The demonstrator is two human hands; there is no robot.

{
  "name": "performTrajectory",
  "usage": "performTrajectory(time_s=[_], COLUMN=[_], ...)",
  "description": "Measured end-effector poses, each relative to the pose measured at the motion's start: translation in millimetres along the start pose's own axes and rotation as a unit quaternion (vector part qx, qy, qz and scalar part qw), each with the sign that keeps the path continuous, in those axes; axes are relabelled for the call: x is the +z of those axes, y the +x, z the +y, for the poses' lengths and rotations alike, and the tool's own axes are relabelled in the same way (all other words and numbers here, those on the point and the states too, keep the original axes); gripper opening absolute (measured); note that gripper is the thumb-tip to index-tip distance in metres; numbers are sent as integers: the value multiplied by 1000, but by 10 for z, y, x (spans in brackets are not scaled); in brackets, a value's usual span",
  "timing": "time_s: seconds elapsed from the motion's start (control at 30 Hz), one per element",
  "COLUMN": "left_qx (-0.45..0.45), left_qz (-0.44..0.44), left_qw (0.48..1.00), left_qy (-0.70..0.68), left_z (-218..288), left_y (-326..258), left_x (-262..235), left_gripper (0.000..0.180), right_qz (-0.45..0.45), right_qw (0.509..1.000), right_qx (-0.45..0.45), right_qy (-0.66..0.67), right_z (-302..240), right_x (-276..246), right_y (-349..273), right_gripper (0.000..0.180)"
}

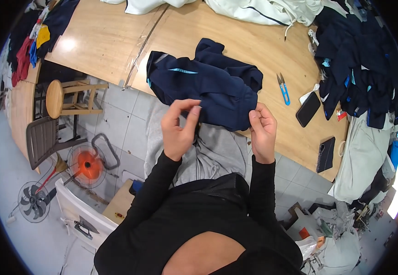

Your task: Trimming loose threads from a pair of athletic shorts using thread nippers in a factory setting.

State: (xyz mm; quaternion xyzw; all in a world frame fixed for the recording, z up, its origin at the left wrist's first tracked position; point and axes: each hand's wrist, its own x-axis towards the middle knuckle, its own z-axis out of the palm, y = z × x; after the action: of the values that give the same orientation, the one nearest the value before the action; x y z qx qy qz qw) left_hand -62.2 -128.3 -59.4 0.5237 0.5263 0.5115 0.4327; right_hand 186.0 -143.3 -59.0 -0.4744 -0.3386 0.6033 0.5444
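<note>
A dark navy garment (212, 87) with light-blue trim lies at the table's near edge, partly hanging over my lap. My right hand (264, 130) pinches the garment's right end, at a gathered, band-like edge, between thumb and fingers. In front of the garment's near side is my left hand (180, 126), its thumb and index finger brought together. A tiny dark bit shows at those fingertips, too small to name. To the right of the garment lie blue-handled thread snips (283, 90), touched by neither hand.
On the wooden table (180, 34) are a black phone (308, 109), a dark flat case (326, 154) and white garments (263, 10). A navy clothes pile (354, 59) fills the right side. Leftward stand a wooden stool (56, 99), a chair (41, 140) and an orange-centred fan (88, 165).
</note>
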Motion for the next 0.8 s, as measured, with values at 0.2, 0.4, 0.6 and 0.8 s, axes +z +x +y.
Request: performTrajectory(time_s=[0.2,0.4,0.6,0.8], left_qx=[14,118,28,70], left_qz=[-50,52,-77,-127], left_qw=[999,961,864,873], left_qy=[12,246,497,466], left_z=[-21,-358,-886,-1184], left_y=[27,198,41,15], left_x=[19,-220,-403,-560], left_gripper=[15,42,112,121], right_qz=[19,164,170,183], right_qw=[999,980,934,922], right_qx=[28,-95,-155,-149], right_qy=[33,-63,-273,-307], right_z=[235,691,896,900], right_x=[-90,-296,-304,-167], right_y=[10,242,361,402], right_gripper=[20,12,12,12])
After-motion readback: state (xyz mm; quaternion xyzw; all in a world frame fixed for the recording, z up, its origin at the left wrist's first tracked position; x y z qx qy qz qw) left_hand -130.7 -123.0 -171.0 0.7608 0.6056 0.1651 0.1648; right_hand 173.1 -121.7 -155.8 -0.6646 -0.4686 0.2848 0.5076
